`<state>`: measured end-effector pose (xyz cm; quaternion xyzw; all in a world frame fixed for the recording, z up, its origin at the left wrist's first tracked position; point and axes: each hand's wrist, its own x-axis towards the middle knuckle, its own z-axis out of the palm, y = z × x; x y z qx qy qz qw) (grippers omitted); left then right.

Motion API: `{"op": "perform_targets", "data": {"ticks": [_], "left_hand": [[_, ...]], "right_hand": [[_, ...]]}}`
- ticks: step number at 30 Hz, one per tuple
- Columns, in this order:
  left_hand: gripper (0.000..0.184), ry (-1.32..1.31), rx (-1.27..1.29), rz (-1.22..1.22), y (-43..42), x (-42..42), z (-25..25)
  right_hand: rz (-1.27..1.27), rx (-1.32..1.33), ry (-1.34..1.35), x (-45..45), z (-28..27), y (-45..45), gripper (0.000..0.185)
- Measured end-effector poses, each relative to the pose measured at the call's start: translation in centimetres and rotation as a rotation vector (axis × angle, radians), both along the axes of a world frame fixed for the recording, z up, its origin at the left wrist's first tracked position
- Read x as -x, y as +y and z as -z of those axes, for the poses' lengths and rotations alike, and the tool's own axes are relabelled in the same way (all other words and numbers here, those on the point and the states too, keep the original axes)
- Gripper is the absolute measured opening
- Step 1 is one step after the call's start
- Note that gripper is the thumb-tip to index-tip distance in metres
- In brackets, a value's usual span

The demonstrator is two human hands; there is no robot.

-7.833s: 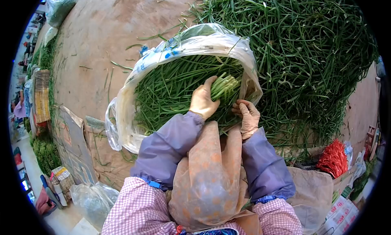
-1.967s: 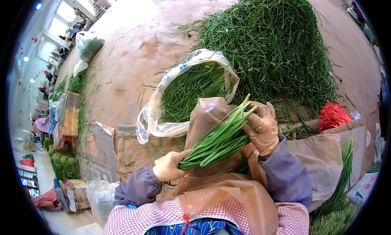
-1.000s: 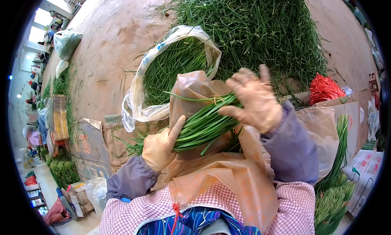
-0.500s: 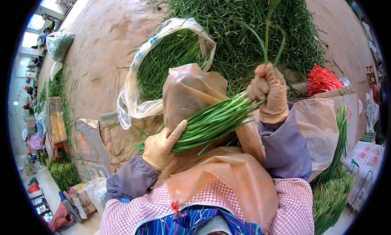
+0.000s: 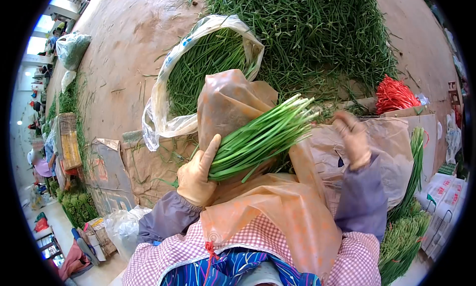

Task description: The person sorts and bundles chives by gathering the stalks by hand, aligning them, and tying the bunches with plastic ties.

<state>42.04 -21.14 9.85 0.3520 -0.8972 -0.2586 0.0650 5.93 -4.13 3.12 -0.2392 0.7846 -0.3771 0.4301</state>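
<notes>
Left fingers point(image 5: 212, 149) grip a gathered, long green-stalk bundle point(image 5: 260, 140), no tie visible. Right fingers point(image 5: 348, 123): blurred, closure indeterminable. Beyond them, a dark-green leafy heap point(image 5: 322, 33) lies loose.

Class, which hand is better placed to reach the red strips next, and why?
Probably the right hand: blurred, but apparently empty, and nearer the red strips. The left hand holds the green bunch.

From my remote view, I observe one bunch of slender green stalks point(image 5: 263, 140), slanted: pale ends loosely fanned at upper right, darker leaves gathered in the left hand point(image 5: 197, 181).
</notes>
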Motion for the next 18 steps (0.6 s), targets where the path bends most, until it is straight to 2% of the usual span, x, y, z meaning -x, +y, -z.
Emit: {"op": "perform_targets", "data": {"ticks": [1,3,4,5,7,9,11,13,15,16,17,18], "left_hand": [[0.094,0.008,-0.031,-0.022,0.1,0.2,-0.1],[0.095,0.065,-0.01,-0.038,0.1,0.6,0.0],[0.095,0.097,-0.002,-0.046,0.3,0.8,0.0],[0.086,0.069,0.003,-0.067,0.5,1.3,-0.5],[0.085,-0.032,0.069,-0.007,0.6,1.6,-1.2],[0.085,-0.091,0.183,0.079,0.6,1.6,-1.3],[0.083,-0.114,0.34,0.197,0.6,1.0,-1.0],[0.084,-0.196,0.347,0.271,0.9,0.8,-1.7],[0.079,-0.245,0.381,0.343,1.1,0.1,-1.4],[0.077,-0.206,0.304,0.384,0.9,0.0,-1.5],[0.075,-0.165,0.227,0.424,0.7,0.0,-1.8],[0.073,-0.123,0.149,0.464,0.5,0.1,-2.5]], "right_hand": [[-0.092,0.136,-0.317,-2.0,0.6,0.7,0.058],[-0.091,0.216,-0.534,-6.7,0.4,0.3,0.063],[-0.026,0.407,-0.636,-8.4,0.7,-1.3,0.065],[0.042,0.599,-0.734,-10.0,1.1,-3.2,0.068],[0.147,0.815,-0.956,-10.8,0.9,-5.9,0.073],[0.213,0.859,-1.219,-10.2,0.4,-8.0,0.077],[0.311,0.873,-1.433,-10.1,0.8,-9.4,0.066],[0.378,0.888,-1.635,-9.8,0.9,-10.7,0.052],[0.477,0.931,-1.476,-10.1,1.2,-11.1,0.046],[0.524,0.951,-1.393,-10.1,1.6,-11.3,0.043],[0.438,1.01,-1.43,-9.9,2.8,-11.2,0.036],[0.485,0.981,-1.408,-10.0,1.9,-11.2,0.039]]}}
